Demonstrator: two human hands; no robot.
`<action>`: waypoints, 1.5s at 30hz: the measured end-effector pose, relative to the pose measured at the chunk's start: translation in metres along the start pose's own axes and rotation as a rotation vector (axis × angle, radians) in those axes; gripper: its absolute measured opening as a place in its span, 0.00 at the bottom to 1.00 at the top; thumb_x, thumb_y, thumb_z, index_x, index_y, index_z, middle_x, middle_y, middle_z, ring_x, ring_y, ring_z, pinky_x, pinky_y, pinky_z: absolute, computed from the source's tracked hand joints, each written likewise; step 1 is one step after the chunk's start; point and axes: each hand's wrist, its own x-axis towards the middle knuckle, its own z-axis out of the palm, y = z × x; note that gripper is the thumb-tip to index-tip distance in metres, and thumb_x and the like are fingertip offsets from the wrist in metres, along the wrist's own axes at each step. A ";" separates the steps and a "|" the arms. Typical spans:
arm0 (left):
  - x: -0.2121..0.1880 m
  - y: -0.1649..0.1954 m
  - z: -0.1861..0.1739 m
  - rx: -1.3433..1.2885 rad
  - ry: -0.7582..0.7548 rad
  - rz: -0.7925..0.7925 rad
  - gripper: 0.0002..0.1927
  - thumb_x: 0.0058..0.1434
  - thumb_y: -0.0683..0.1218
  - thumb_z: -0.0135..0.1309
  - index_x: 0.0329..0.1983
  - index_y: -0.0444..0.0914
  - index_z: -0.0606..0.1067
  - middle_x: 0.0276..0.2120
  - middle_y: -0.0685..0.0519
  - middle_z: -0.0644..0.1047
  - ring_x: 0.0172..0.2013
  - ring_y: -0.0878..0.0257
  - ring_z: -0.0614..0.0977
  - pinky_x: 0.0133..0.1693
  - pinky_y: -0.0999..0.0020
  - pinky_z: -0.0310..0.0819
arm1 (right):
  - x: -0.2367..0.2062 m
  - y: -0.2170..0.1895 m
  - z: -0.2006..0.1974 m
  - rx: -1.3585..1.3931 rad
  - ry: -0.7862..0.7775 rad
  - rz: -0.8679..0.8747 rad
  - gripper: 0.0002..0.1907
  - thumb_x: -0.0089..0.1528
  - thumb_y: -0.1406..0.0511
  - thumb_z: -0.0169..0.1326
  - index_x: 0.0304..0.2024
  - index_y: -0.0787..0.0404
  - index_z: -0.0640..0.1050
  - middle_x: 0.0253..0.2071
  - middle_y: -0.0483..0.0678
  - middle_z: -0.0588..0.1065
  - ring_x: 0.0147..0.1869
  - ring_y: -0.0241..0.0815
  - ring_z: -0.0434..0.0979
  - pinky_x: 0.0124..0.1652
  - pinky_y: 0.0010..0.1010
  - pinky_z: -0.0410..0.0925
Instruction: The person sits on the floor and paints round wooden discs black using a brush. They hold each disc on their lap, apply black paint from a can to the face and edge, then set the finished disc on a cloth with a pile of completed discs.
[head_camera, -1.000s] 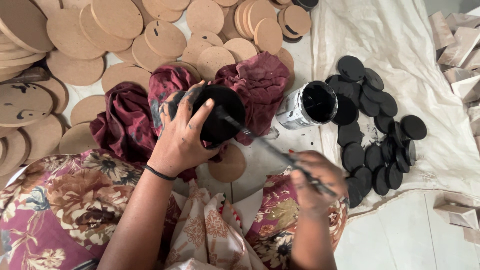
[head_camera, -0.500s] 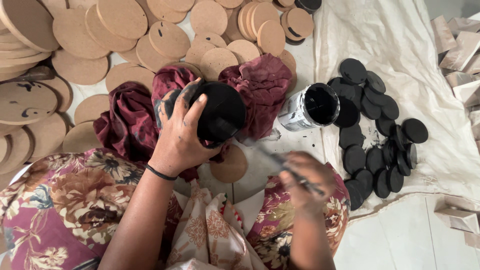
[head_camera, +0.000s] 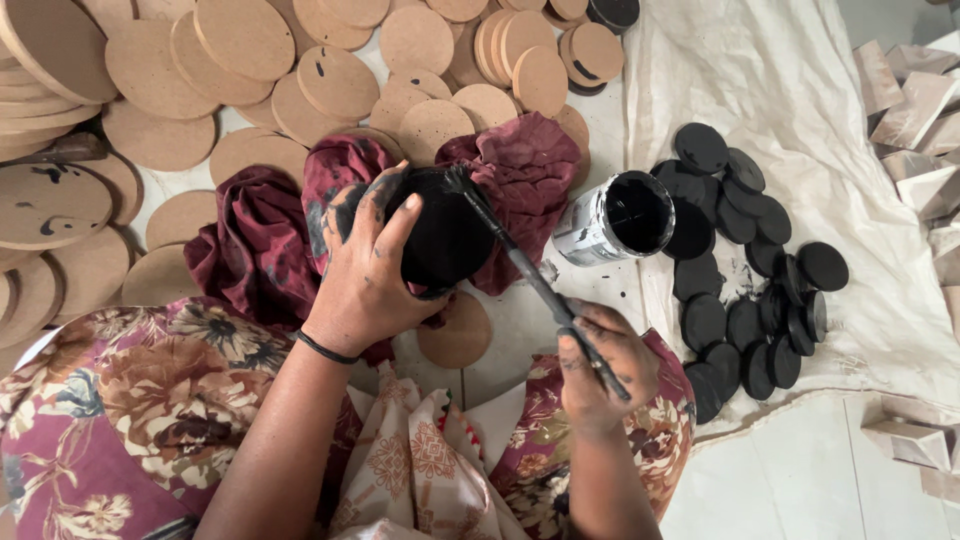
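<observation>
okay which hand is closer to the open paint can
Right. The right hand holds the brush just below and slightly left of the paint can. The left hand is farther left, gripping the black disc.

disc (head_camera: 445, 235): wet glossy black | rounds (head_camera: 245, 35): matt fibreboard (unpainted) | cloth (head_camera: 255, 245): maroon fabric

Person, seen from above: floral garment in maroon, pink and brown over the lap; cream printed cloth between the knees. Left hand (head_camera: 365, 270): thin black wristband, black paint smears. Right hand (head_camera: 605, 365): paint-smudged fingers (head_camera: 580, 350).
</observation>
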 end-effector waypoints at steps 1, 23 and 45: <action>0.000 0.000 0.000 -0.001 0.006 0.005 0.57 0.35 0.52 0.77 0.68 0.41 0.60 0.71 0.38 0.61 0.67 0.33 0.63 0.65 0.33 0.54 | 0.000 0.000 0.002 -0.021 0.012 0.012 0.07 0.61 0.65 0.62 0.36 0.63 0.78 0.38 0.58 0.85 0.25 0.26 0.78 0.23 0.16 0.69; 0.000 -0.001 0.006 0.040 0.013 -0.007 0.53 0.33 0.51 0.77 0.64 0.41 0.64 0.68 0.36 0.63 0.65 0.33 0.65 0.63 0.35 0.56 | 0.002 -0.017 0.003 -0.194 0.000 -0.086 0.12 0.67 0.65 0.60 0.39 0.68 0.72 0.42 0.61 0.79 0.43 0.53 0.85 0.40 0.36 0.78; 0.000 -0.012 0.000 0.070 0.174 -0.049 0.59 0.40 0.49 0.76 0.70 0.36 0.54 0.70 0.35 0.62 0.68 0.36 0.65 0.67 0.35 0.52 | -0.006 -0.011 -0.012 0.023 -0.028 -0.134 0.08 0.65 0.65 0.60 0.37 0.62 0.75 0.37 0.51 0.80 0.40 0.42 0.87 0.39 0.36 0.81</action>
